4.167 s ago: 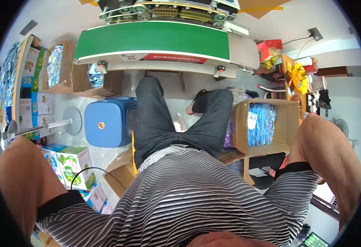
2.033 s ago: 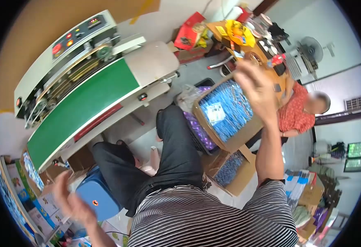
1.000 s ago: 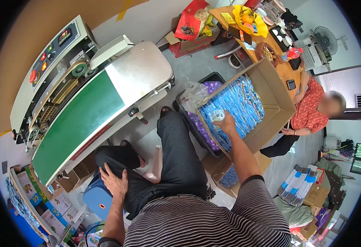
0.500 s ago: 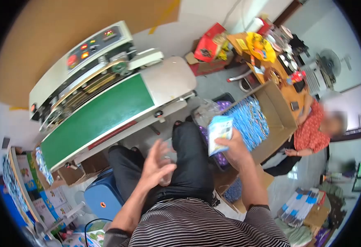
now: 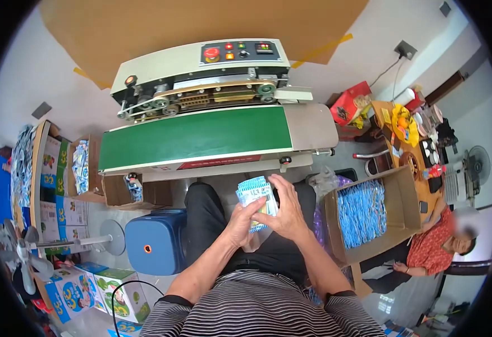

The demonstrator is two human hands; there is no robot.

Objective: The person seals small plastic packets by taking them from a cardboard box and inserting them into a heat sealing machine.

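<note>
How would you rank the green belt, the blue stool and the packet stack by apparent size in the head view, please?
1. green belt
2. blue stool
3. packet stack, held in left hand and right hand; nearest the camera, yet smallest.

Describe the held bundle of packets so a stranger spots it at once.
Start at the sealing machine with the green belt; below it, over the person's lap, the left hand and right hand meet. They clasp a small bundle of blue-and-white packets, the only ones held up, unlike those packed in the cardboard box.
</note>
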